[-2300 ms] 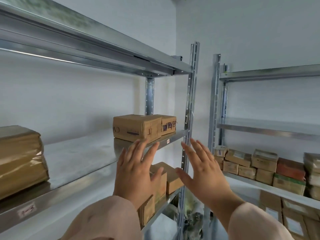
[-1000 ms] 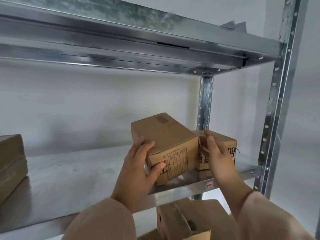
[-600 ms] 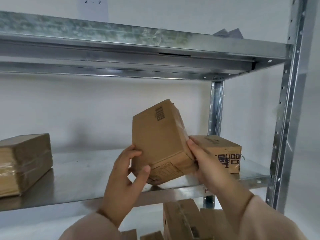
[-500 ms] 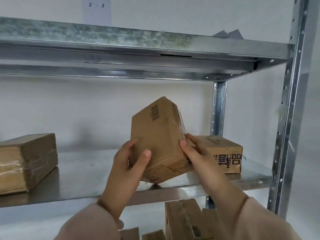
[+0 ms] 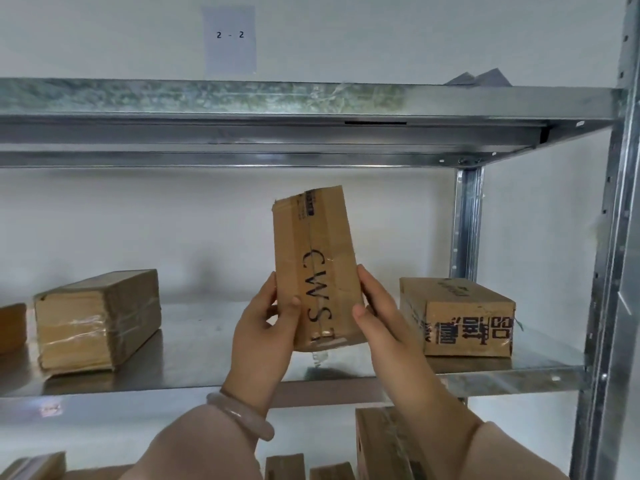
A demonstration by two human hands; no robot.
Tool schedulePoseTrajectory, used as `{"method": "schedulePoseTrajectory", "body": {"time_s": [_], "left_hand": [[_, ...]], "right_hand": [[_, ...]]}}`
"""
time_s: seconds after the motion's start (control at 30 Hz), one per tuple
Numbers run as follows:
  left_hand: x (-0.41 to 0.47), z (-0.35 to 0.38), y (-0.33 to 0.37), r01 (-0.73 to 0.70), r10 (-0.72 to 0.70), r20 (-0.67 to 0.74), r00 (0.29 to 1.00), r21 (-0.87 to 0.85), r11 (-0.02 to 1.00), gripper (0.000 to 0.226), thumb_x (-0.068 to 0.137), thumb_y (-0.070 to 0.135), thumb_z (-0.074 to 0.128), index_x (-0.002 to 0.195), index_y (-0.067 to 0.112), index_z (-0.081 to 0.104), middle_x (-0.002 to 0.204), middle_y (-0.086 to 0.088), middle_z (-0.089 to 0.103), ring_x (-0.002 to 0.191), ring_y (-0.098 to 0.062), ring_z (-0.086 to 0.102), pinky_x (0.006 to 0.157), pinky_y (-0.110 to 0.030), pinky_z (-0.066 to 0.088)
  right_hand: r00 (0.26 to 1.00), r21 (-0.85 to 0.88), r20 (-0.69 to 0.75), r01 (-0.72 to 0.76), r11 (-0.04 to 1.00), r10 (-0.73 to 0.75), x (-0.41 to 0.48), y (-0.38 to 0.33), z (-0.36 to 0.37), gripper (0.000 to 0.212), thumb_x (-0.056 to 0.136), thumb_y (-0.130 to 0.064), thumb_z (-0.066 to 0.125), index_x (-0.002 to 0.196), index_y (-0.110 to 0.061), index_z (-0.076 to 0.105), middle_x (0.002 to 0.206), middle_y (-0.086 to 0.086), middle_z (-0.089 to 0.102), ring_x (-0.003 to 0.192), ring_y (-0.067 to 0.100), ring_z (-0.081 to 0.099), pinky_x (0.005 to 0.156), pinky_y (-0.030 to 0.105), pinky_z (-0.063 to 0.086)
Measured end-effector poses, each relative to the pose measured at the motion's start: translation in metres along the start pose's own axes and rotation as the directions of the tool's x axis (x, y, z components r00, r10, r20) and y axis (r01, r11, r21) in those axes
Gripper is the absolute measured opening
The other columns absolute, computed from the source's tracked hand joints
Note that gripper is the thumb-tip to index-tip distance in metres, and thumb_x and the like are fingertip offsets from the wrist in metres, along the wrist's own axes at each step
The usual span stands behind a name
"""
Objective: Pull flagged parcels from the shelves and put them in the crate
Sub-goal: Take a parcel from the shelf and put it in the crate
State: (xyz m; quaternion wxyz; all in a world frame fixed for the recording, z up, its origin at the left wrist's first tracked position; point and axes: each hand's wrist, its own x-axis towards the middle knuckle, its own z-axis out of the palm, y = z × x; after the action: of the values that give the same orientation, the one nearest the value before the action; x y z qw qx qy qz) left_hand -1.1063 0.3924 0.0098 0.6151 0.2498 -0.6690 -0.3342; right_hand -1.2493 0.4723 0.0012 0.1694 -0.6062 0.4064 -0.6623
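A brown cardboard parcel [image 5: 317, 251] with "CWS1" handwritten in black along its taped face stands upright in front of me, lifted above the metal shelf [image 5: 194, 355]. My left hand [image 5: 265, 332] grips its lower left edge, thumb across the front. On the lower right edge my right hand [image 5: 375, 315] holds it, fingers curled behind. A second parcel [image 5: 457, 317] with black printed characters sits on the shelf to the right. No crate is in view.
A tape-wrapped brown parcel [image 5: 98, 320] lies at the shelf's left, another just shows at the left border. A paper label "2 - 2" [image 5: 230, 38] hangs on the wall above the upper shelf [image 5: 311, 98]. More boxes [image 5: 384, 445] sit on the shelf below. A steel upright [image 5: 613, 237] stands right.
Both hands took the parcel off the shelf, raised it and turned it upright, so its handwritten taped face now points at me. The view has also moved closer and higher.
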Motion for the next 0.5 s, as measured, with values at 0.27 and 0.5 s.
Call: {"method": "schedulePoseTrajectory", "body": {"time_s": [0.27, 0.5], "left_hand": [[0.003, -0.007, 0.003, -0.026, 0.046, 0.16, 0.986, -0.126, 0.992, 0.062, 0.067, 0.032, 0.084, 0.1, 0.073, 0.051, 0.108, 0.026, 0.068, 0.1, -0.002, 0.067, 0.078, -0.022, 0.055], [0.01, -0.026, -0.016, 0.322, -0.299, 0.121, 0.947, -0.324, 0.889, 0.069, 0.068, 0.046, 0.074, 0.131, 0.051, 0.045, 0.111, 0.009, 0.07, 0.096, -0.013, 0.071, 0.085, -0.04, 0.057]], "right_hand": [[0.984, -0.369, 0.137, 0.159, 0.916, -0.116, -0.006, 0.005, 0.029, 0.056, 0.092, -0.065, 0.029, 0.145, -0.051, 0.023, 0.151, -0.037, 0.014, 0.141, -0.011, 0.004, 0.114, 0.023, 0.01], [0.997, -0.532, -0.065, -0.004, 0.847, -0.036, 0.014, 0.012, 0.005, 0.054, 0.092, -0.05, 0.046, 0.141, -0.055, 0.023, 0.153, -0.022, 0.021, 0.139, 0.005, 0.024, 0.113, 0.038, 0.034]]}}
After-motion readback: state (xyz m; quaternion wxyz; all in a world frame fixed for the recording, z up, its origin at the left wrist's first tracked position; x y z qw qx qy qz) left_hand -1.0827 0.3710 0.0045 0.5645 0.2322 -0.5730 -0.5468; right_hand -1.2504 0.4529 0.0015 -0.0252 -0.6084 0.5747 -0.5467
